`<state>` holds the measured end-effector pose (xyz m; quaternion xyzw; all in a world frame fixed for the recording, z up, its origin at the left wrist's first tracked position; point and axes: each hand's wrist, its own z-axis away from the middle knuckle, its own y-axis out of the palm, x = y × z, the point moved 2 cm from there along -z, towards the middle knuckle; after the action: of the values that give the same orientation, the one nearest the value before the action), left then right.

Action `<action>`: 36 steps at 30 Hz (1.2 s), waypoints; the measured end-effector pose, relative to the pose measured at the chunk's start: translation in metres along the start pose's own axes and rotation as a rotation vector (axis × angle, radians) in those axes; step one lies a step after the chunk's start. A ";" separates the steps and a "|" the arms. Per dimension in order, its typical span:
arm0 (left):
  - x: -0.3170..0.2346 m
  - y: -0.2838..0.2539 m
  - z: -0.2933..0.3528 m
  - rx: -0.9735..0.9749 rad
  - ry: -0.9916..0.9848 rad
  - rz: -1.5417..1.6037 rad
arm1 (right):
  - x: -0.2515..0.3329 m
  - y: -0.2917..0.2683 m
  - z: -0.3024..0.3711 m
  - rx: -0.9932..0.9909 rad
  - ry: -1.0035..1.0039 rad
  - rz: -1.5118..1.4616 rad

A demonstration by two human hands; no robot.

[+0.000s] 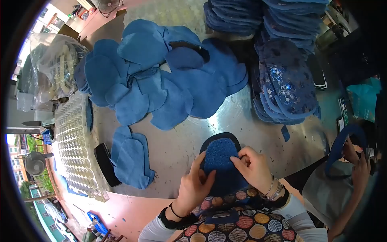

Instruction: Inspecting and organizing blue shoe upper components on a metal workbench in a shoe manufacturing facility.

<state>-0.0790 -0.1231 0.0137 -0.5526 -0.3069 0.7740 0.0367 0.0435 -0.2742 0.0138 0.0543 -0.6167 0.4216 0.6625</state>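
Plainly, we have one blue sole-shaped piece point(221, 154) between our two hands, just in front of the body and over the near edge of the metal table point(252, 117). Its long axis runs away from us, nearly straight ahead, with the rounded end pointing out past our fingertips and the other end toward the patterned apron point(242, 226). A dark rim shows around the rounded end, and inside it lies a fuzzy blue face. Nearer us, between our palms, the surface looks smooth and darker, though shadow there leaves us unsure whether it is a separate layer.

Our left hand point(194, 186) pinches the piece's left side, its thumb on the face. Our right hand point(254, 167) grips the opposite side in a narrow pinch, its thumb on the fuzzy part.

Left of the left hand we see a small stack of blue pieces point(131, 159), with a black phone point(105, 163) just beyond it and a pale molded tray point(76, 141) farther out. Ahead of the left hand spreads a loose heap of blue pieces point(169, 86). Ahead and right of the right hand stands a glittery dark-blue stack point(284, 82), with a small blue scrap point(285, 133) nearer. Well right of that hand, a co-worker's hand point(360, 169) holds a curved blue band point(336, 151).
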 end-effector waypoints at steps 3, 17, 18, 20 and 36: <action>0.002 0.000 -0.001 0.013 -0.002 0.020 | -0.002 0.000 -0.001 0.011 0.024 -0.003; -0.003 -0.001 -0.001 0.010 -0.016 0.041 | 0.001 -0.001 -0.004 0.017 0.047 -0.011; -0.003 -0.001 -0.001 0.009 -0.014 0.040 | 0.000 -0.001 -0.004 0.023 0.056 -0.015; 0.000 -0.001 0.000 0.017 -0.020 0.046 | 0.000 -0.001 -0.004 0.024 0.049 -0.006; 0.016 -0.011 0.029 0.052 -0.082 0.193 | 0.000 0.000 -0.003 -0.011 -0.034 0.027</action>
<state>-0.1138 -0.1204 0.0115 -0.5464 -0.2332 0.8036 -0.0365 0.0456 -0.2723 0.0127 0.0494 -0.6307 0.4261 0.6467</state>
